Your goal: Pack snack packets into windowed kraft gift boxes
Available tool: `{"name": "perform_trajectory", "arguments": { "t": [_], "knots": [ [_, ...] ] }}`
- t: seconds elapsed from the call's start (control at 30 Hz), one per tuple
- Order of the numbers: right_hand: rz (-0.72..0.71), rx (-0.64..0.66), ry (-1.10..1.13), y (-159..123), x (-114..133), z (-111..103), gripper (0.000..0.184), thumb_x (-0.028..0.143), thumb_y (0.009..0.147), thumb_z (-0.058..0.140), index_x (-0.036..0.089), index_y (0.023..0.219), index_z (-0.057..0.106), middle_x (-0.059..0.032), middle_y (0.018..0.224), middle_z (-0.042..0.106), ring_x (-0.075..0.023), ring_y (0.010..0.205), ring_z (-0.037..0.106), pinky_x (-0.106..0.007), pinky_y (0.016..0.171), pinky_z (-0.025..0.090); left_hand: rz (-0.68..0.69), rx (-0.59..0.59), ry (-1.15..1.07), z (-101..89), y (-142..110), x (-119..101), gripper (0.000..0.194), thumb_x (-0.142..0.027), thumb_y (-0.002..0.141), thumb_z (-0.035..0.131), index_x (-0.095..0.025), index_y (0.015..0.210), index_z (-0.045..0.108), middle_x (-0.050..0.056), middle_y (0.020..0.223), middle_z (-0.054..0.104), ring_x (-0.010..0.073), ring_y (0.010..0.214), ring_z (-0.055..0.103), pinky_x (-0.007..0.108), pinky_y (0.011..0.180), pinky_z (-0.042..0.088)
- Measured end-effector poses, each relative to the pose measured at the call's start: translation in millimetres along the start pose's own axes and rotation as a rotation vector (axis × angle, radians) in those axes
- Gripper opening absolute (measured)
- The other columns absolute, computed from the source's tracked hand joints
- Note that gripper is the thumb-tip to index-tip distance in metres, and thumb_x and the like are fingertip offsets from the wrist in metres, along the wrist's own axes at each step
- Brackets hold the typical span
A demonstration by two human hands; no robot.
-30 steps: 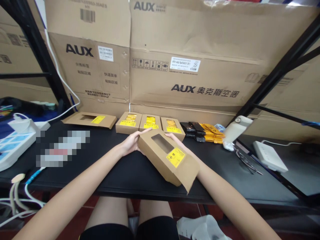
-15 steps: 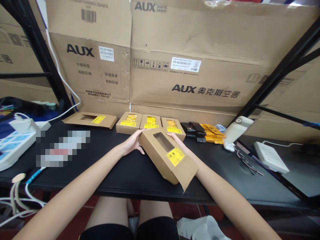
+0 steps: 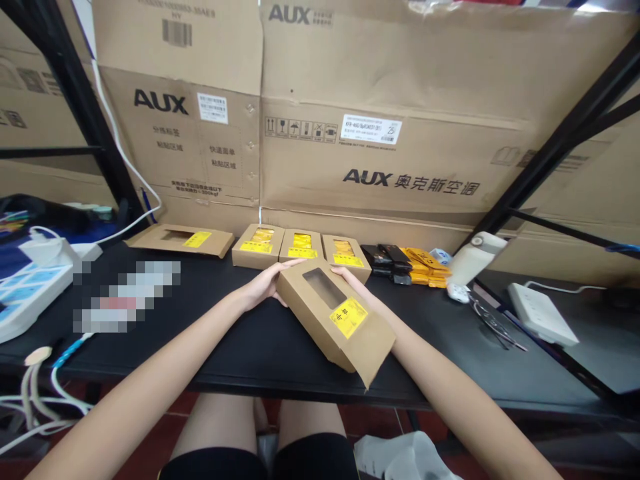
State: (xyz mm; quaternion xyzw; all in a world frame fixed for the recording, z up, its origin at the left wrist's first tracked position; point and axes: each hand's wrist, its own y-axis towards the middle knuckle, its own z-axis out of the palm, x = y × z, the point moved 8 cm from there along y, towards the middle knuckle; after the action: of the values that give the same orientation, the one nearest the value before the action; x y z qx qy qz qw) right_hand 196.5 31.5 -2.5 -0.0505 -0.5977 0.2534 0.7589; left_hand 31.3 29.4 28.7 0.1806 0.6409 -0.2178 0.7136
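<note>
Both my hands hold a brown cardboard box [image 3: 335, 320] with a cut-out window and a yellow label, tilted over the black table [image 3: 240, 340]. My left hand [image 3: 263, 285] grips the box's far left end, fingers curled on it. Mostly hidden behind the box, my right hand [image 3: 353, 280] has its fingers on the far right edge. The near end flap of the box hangs open toward me. Just beyond the hands stand three filled window boxes [image 3: 300, 247] in a row.
A flat unfolded box [image 3: 180, 239] lies at the back left. Black and yellow packets [image 3: 405, 261] sit to the right of the row, then a white bottle [image 3: 470, 261], glasses [image 3: 493, 321] and a white device [image 3: 537, 312]. Large AUX cartons [image 3: 350, 133] wall the back. A power strip [image 3: 30, 293] lies left.
The held box has shifted only slightly, dipping a little lower and nearer the table. Hands keep the same grip.
</note>
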Motion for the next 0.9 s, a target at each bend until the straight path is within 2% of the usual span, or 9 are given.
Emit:
{"name": "perform_trajectory", "arguments": {
  "t": [0.13, 0.27, 0.37, 0.53, 0.77, 0.9],
  "knots": [
    [-0.033, 0.018, 0.020, -2.1, 2.9, 2.9, 0.048, 0.046, 0.076, 0.062, 0.021, 0.116, 0.059, -0.0035, 0.093, 0.071, -0.0179, 0.074, 0.067, -0.029, 0.071, 0.052, -0.015, 0.032, -0.052, 0.0, -0.7, 2.0, 0.055, -0.041, 0.085, 0.037, -0.028, 0.138, 0.042, 0.010, 0.129, 0.055, 0.0210, 0.083, 0.060, 0.028, 0.053, 0.053],
    [-0.013, 0.037, 0.026, -2.9, 1.6, 5.8, 0.046, 0.046, 0.076, 0.062, 0.020, 0.115, 0.061, -0.0035, 0.092, 0.071, -0.0172, 0.075, 0.066, -0.027, 0.068, 0.052, -0.069, 0.137, -0.125, 3.6, -2.1, 6.4, 0.057, -0.037, 0.085, 0.038, -0.031, 0.141, 0.037, 0.008, 0.119, 0.060, 0.0155, 0.070, 0.059, 0.026, 0.050, 0.052],
    [0.010, 0.024, 0.020, -2.3, -0.7, 4.3, 0.047, 0.046, 0.076, 0.062, 0.020, 0.115, 0.061, -0.0040, 0.091, 0.071, -0.0174, 0.074, 0.066, -0.027, 0.065, 0.051, -0.087, 0.179, -0.131, 2.9, -2.9, 8.1, 0.057, -0.036, 0.084, 0.040, -0.032, 0.141, 0.037, 0.007, 0.116, 0.062, 0.0140, 0.067, 0.059, 0.024, 0.049, 0.052],
    [0.053, 0.035, 0.016, -4.3, -5.0, 4.7, 0.049, 0.050, 0.076, 0.061, 0.018, 0.112, 0.061, -0.0052, 0.090, 0.071, -0.0169, 0.071, 0.065, -0.028, 0.066, 0.051, -0.102, 0.184, -0.121, 0.5, -3.2, 10.4, 0.055, -0.036, 0.085, 0.042, -0.033, 0.140, 0.040, 0.007, 0.118, 0.060, 0.0141, 0.069, 0.060, 0.024, 0.049, 0.052],
    [0.017, 0.040, -0.006, -4.7, -1.6, 5.1, 0.049, 0.049, 0.077, 0.060, 0.019, 0.115, 0.059, -0.0049, 0.090, 0.070, -0.0173, 0.073, 0.065, -0.029, 0.070, 0.051, -0.096, 0.187, -0.137, 2.7, -4.4, 9.4, 0.056, -0.037, 0.086, 0.044, -0.034, 0.141, 0.037, 0.007, 0.115, 0.061, 0.0121, 0.066, 0.058, 0.022, 0.048, 0.051],
    [-0.039, 0.016, -0.041, -1.5, 2.9, 3.3, 0.055, 0.047, 0.075, 0.062, 0.022, 0.124, 0.054, -0.0034, 0.092, 0.070, -0.0175, 0.073, 0.065, -0.030, 0.072, 0.051, -0.122, 0.187, -0.159, 0.8, -5.9, 10.0, 0.055, -0.036, 0.086, 0.046, -0.037, 0.140, 0.037, 0.005, 0.112, 0.061, 0.0109, 0.063, 0.057, 0.021, 0.047, 0.049]
  ]
}}
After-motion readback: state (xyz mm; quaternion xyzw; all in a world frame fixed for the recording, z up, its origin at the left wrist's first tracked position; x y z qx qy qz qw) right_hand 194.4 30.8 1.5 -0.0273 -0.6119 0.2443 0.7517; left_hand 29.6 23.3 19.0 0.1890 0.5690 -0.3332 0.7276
